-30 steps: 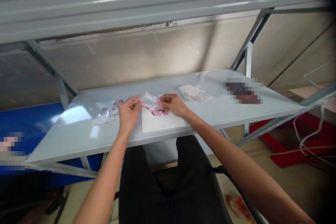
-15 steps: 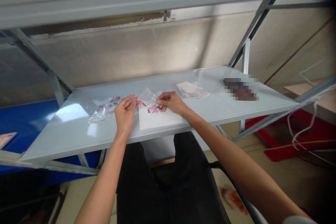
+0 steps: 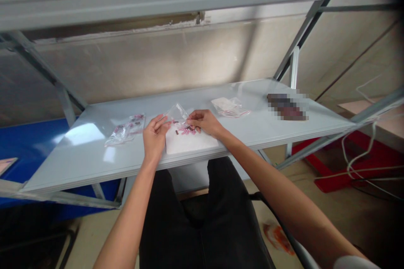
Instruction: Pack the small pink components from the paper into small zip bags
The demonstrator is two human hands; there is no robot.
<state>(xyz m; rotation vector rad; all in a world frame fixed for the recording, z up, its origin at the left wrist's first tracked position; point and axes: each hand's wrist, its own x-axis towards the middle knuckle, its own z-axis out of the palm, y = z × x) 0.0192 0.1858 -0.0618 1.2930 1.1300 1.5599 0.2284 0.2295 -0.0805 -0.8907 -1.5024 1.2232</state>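
My left hand (image 3: pixel 155 135) and my right hand (image 3: pixel 204 122) pinch the two sides of a small clear plastic bag (image 3: pixel 177 114), holding it just above a white sheet (image 3: pixel 190 142) near the front edge of the grey shelf (image 3: pixel 94 157). Small pink and dark pieces (image 3: pixel 187 130) lie on the sheet under the bag, next to my right fingers. Both hands have their fingers closed on the bag.
A heap of clear bags with pink contents (image 3: pixel 125 129) lies left of my left hand. Another clear bag with white contents (image 3: pixel 229 106) lies to the right, and a blurred dark object (image 3: pixel 286 106) further right. Metal shelf posts stand at both sides; white cables hang at the right.
My left hand has shifted slightly right, toward the white sheet. More small pink pieces now lie on the sheet under the bag. The view has tilted a little.
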